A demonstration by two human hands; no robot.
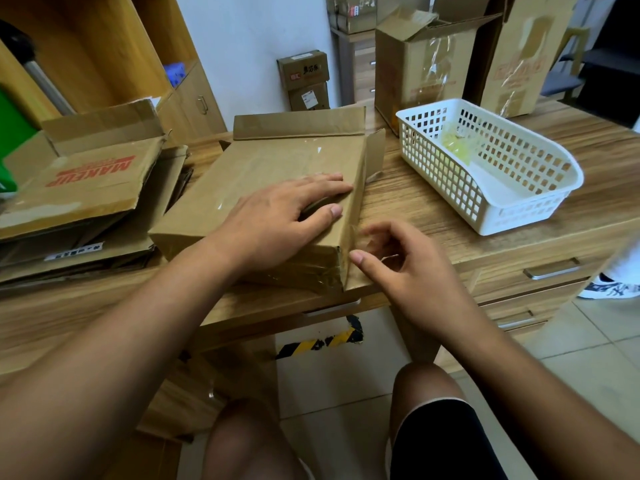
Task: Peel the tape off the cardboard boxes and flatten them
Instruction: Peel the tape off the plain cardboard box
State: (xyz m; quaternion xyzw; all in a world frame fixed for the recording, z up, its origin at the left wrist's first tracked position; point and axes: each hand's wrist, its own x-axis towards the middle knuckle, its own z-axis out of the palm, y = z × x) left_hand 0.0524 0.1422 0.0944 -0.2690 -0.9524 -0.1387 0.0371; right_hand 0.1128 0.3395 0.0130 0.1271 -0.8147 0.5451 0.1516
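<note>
A brown cardboard box [263,161] lies low on the wooden table [433,202], its far flaps open and clear tape shining on its top. My left hand [277,216] presses flat on the box top near the right edge, fingers straight. My right hand [408,271] is at the box's near right corner with its fingers curled. Its thumb tip touches the corner, and it pinches a strip of clear tape [367,242] coming off the box's right side.
A white plastic basket [519,216] at the right holds a wad of peeled tape [457,143]. Flattened cardboard [90,188] is stacked at the left. Tall taped boxes [422,64] stand at the back right. My knees are below the table's front edge.
</note>
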